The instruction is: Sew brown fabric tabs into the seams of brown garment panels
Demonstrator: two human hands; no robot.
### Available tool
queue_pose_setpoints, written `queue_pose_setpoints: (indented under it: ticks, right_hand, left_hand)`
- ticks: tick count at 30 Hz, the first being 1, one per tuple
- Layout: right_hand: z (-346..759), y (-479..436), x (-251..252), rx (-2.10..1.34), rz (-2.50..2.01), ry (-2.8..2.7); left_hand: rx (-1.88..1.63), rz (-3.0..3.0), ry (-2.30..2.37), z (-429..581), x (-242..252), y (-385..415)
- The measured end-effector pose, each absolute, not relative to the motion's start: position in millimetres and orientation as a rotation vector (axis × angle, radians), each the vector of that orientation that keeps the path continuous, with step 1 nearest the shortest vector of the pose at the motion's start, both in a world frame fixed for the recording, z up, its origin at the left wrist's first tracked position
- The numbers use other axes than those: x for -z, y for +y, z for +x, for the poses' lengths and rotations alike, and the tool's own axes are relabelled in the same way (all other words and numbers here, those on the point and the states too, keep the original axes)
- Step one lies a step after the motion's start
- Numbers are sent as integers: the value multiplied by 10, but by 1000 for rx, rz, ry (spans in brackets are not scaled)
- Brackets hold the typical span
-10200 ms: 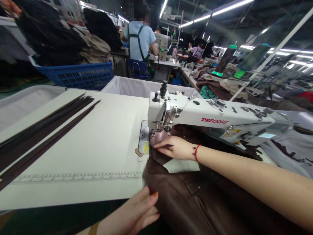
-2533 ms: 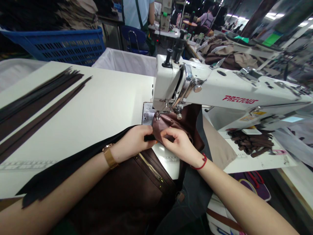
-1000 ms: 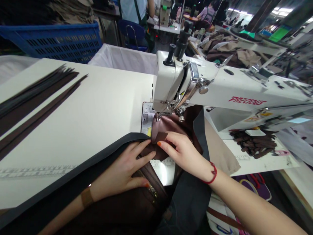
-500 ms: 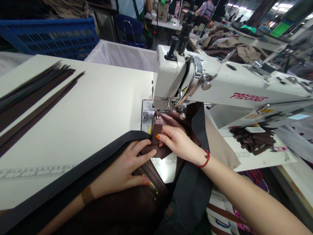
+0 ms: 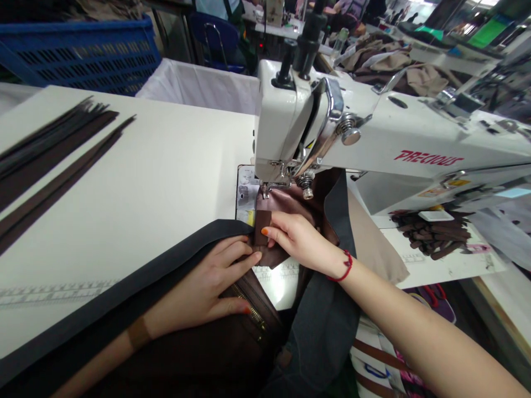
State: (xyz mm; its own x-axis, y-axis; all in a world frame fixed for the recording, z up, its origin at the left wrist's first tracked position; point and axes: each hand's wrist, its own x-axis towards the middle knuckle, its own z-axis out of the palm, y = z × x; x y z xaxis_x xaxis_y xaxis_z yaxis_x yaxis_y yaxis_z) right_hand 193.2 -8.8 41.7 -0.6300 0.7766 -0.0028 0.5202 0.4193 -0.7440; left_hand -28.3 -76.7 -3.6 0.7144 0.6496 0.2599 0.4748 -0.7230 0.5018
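Between the thumb and fingers of my right hand [image 5: 295, 239] is a small dark brown tab [image 5: 262, 226], laid upright on the edge of a brown leather-like piece [image 5: 286, 200]. My left hand [image 5: 215, 276] rests flat with its fingers apart on the dark brown piece [image 5: 182, 359], fingertips beside the tab's lower end. A brass zipper [image 5: 254, 316] runs just below its thumb. Along its outer side lies a long dark grey strip [image 5: 157, 262]. The presser foot [image 5: 265, 190] of the white sewing machine [image 5: 286, 116] stands just beyond the tab.
Dark strips [image 5: 62, 143] lie on the left of the white table [image 5: 174, 160]. A pile of brown tabs [image 5: 433, 235] sits under the machine arm at right. Behind the table are a white-lined bin [image 5: 199, 85] and a blue basket [image 5: 83, 55]. Another person sits farther back.
The view has shifted slightly, so the scene sits a little farther left and higher. Both hands keep nearly the same position on the work, and the tab is still held.
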Motion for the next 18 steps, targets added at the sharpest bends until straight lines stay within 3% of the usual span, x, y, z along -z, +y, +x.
queue_pose_setpoints:
  ticks: [9, 18]
  right_hand:
    - [1967, -120, -367, -963, -1023, -2429]
    - [2011, -461, -438, -449, -896, -2817]
  left_hand:
    - [-611, 2685, 863, -272, 1, -769]
    - [-655, 2670, 788, -229, -135, -742]
